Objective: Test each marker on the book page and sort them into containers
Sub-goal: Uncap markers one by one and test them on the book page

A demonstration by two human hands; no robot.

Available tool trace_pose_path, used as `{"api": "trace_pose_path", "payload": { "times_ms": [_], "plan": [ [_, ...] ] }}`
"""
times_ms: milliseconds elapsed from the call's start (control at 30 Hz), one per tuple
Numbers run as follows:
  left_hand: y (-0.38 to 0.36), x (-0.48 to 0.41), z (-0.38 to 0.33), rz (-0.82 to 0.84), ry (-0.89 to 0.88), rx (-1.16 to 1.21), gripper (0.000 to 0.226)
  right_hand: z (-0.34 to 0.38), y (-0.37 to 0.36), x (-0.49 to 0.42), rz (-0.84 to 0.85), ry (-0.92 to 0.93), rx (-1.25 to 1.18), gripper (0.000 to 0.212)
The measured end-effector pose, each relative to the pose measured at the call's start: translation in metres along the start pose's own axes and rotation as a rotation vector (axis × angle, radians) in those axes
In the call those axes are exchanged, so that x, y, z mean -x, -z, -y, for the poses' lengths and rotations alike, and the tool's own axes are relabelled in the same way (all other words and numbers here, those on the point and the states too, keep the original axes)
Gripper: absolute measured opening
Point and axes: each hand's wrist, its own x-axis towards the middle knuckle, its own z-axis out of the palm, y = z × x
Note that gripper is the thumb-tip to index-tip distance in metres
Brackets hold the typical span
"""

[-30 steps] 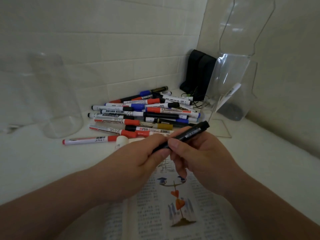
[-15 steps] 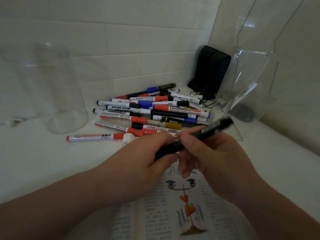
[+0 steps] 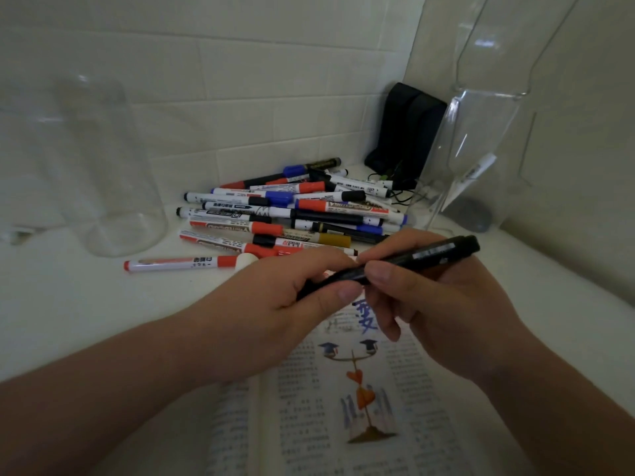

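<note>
Above the open book, the left hand and right hand each pinch the black marker, with the marker pile lying beyond the book.

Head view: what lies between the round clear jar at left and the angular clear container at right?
The pile of markers on the counter, shown in the head view.

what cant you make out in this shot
Head view:
black marker: one end is buried in the left hand, so cap on or off is unclear.
book: lower part cut by the frame edge; print too small to read.
marker pile: labels too small to read.
black object in the corner: partly behind the clear container, unidentifiable.
</note>
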Motion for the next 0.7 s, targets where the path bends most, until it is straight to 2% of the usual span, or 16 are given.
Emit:
{"api": "trace_pose_path", "payload": {
  "times_ms": [67, 133, 200, 333, 433, 533, 700],
  "plan": [
    [0.0, 0.001, 0.006, 0.043, 0.11, -0.1, 0.048, 0.002, 0.013, -0.001, -0.152, -0.023, 0.054, 0.009],
    [-0.003, 0.002, 0.015, 0.079, 0.159, -0.292, 0.05, 0.004, 0.033, -0.002, -0.326, -0.016, 0.119, 0.005],
    [-0.005, 0.0, 0.022, 0.076, 0.192, -0.371, 0.048, 0.004, 0.05, -0.001, -0.4, -0.051, 0.213, 0.014],
    [-0.005, -0.004, 0.029, -0.02, 0.277, -0.37, 0.035, -0.001, 0.063, 0.001, -0.331, -0.265, 0.326, 0.026],
    [-0.005, -0.005, 0.032, -0.091, 0.24, -0.38, 0.033, 0.001, 0.06, 0.001, -0.271, -0.281, 0.442, 0.011],
    [-0.006, -0.004, 0.035, -0.118, 0.21, -0.398, 0.036, 0.003, 0.055, 0.001, -0.212, -0.287, 0.586, 0.011],
    [-0.007, -0.004, 0.039, -0.115, 0.151, -0.433, 0.035, 0.003, 0.049, -0.001, -0.194, -0.31, 0.649, 0.008]
  ]
}}
